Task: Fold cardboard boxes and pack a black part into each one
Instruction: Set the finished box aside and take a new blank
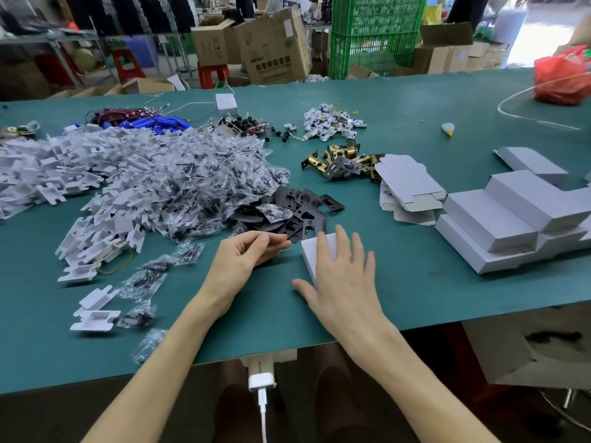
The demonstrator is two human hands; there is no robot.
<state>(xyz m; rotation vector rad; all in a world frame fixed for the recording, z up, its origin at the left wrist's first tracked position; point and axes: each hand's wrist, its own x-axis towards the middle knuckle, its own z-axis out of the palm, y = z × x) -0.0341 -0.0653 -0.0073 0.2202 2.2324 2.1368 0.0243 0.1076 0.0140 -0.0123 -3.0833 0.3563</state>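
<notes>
The folded white box (309,252) lies under the right hand (342,282), whose fingers are spread flat on it. At its 9 o'clock, the left hand (246,255) has curled fingers pinching a black part (291,239) at the edge of the black pile (299,207) at 12. Finished boxes (499,219) are stacked at 3 o'clock.

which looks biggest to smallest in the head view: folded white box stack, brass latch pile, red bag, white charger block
1. folded white box stack, largest
2-3. brass latch pile and red bag look alike; bag is farther and cropped, so unranked
4. white charger block
</notes>
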